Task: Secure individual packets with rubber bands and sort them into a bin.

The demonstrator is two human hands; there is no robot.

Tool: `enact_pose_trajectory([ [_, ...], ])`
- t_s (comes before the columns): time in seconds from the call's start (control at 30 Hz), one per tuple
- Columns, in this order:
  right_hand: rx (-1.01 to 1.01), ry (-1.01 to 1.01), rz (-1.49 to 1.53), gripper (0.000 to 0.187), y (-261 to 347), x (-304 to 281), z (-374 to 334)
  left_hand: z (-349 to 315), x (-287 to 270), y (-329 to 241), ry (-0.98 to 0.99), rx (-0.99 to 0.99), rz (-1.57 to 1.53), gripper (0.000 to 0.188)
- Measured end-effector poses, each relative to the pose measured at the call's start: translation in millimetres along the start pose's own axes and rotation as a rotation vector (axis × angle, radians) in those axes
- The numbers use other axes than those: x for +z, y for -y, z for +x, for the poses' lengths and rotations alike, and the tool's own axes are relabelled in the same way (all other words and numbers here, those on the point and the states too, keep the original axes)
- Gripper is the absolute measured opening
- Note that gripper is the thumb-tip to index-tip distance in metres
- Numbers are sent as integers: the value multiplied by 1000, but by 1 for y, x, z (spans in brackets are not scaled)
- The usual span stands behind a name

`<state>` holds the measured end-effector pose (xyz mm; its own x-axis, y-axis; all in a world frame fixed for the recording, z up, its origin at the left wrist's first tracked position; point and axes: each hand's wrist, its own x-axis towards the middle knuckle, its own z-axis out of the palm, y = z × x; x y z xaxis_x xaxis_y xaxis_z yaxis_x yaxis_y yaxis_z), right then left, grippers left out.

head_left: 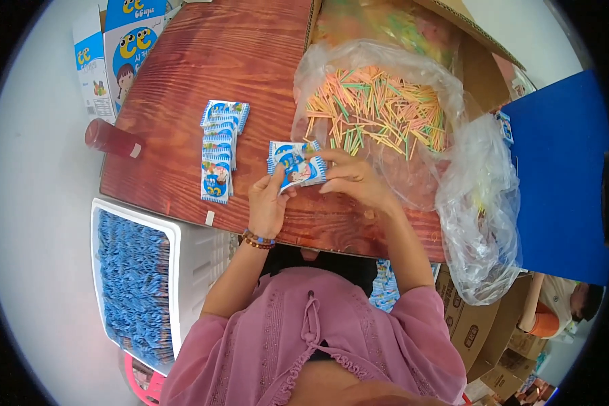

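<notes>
My left hand [269,203] grips the left side of a few small blue-and-white sachets [298,174], its thumb on top. From the other side, my right hand [358,181] has its curled fingers at their right edge, the index fingertip over the upper one. These sachets overlap, so how many there are is hard to tell. To the left, a column of similar sachets [216,176] lies overlapped on the red-brown wooden table [250,54]. Beyond my right hand, thin sticks [379,108] in pink, yellow, orange and green lie heaped on a clear plastic bag [311,68].
A white bin [176,271] packed with blue sachets stands at lower left. Near the table's left edge lies a reddish bottle [111,139], with printed boxes [132,51] behind. A blue panel [555,183] and crumpled plastic [480,223] are at right. Another person [555,308] is at lower right.
</notes>
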<state>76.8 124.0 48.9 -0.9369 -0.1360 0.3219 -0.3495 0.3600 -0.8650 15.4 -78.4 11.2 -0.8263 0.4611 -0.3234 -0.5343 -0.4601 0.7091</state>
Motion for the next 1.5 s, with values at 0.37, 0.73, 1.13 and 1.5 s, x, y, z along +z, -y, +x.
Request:
enact_pose_trajectory([
  [0.37,230,-473,-788,19,-122,-106,71,-50,-19,0,-16,357,798,14],
  [0.73,353,-334,-1292,17,-162,-120,114,-47,-37,17,198,623,943,4],
  [1.13,395,-329,-1359,27,-166,-116,98,-47,-34,14,137,554,906,3],
  [1.5,410,-286,-1321,30,-154,-122,85,-48,-36,15,122,533,904,3],
])
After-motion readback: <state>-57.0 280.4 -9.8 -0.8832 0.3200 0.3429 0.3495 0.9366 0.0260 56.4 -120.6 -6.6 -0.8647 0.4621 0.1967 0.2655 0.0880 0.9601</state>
